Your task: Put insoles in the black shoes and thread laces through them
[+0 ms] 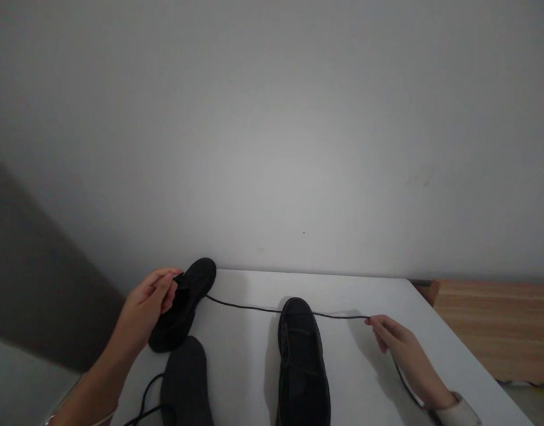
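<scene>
My left hand (150, 296) is closed in a pinch at the opening of a black shoe (200, 278), with a dark flap of it, perhaps the tongue, at the fingertips. My right hand (398, 343) pinches a black cord (245, 306), possibly a shoelace. It stretches from beside that shoe to my right fingers, and its tail hangs down past the wrist. A second black shoe (298, 307) lies between my hands, toe toward the wall. The cord passes out of sight at this shoe's toe. A dark grey insole (185, 376) lies below the left shoe.
Everything lies on a white table (240, 373) set against a pale wall (290, 165). A loop of black cord (144, 393) rests at the lower left beside the insole. Beyond the table's right edge is a wood-grained piece of furniture (494, 325).
</scene>
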The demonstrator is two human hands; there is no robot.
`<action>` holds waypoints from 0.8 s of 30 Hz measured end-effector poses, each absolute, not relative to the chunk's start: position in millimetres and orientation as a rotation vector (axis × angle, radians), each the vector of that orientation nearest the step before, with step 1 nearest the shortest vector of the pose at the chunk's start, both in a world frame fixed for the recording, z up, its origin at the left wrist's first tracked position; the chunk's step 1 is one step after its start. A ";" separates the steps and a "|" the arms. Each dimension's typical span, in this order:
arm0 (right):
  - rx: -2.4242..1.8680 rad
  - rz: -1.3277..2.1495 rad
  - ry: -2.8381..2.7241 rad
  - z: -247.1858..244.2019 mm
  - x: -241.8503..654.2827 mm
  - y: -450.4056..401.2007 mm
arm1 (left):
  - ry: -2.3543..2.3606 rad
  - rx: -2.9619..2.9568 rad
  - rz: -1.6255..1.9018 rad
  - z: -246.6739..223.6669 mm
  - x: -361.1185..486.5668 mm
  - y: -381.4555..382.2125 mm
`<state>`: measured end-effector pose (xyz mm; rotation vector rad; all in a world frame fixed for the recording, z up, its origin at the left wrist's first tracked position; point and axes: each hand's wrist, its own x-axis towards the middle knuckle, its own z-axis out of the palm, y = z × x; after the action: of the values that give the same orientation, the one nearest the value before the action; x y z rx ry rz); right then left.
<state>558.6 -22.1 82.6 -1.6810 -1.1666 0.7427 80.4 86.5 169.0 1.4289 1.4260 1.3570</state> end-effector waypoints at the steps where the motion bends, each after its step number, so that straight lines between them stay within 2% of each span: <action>1: -1.691 0.728 -1.221 81.9 556.6 -20.5 | 1.401 1.440 1.368 167.4 84.5 88.1; 6: -1.725 0.590 -1.423 84.5 544.0 -13.6 | 1.274 1.629 1.306 175.3 108.4 77.5; 10: -1.657 0.465 -1.530 111.0 514.5 -10.2 | 1.203 1.828 1.170 195.8 137.2 55.8; 13: -1.373 0.525 -1.690 148.4 475.1 -13.4 | 1.070 2.074 1.026 216.7 165.5 40.2; 18: -0.970 0.847 -1.837 208.7 418.4 -20.5 | 0.761 2.344 0.953 247.1 208.9 19.9; 21: -0.920 0.940 -1.726 226.1 410.1 -15.9 | 0.661 2.321 1.026 246.9 224.3 12.8; 24: -1.038 0.776 -1.670 230.7 420.7 -8.0 | 0.743 2.159 1.104 229.9 231.0 13.5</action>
<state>420.7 -8.0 230.7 -1.0384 -1.6704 0.7760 231.0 13.5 229.9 2.1589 0.7429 1.1036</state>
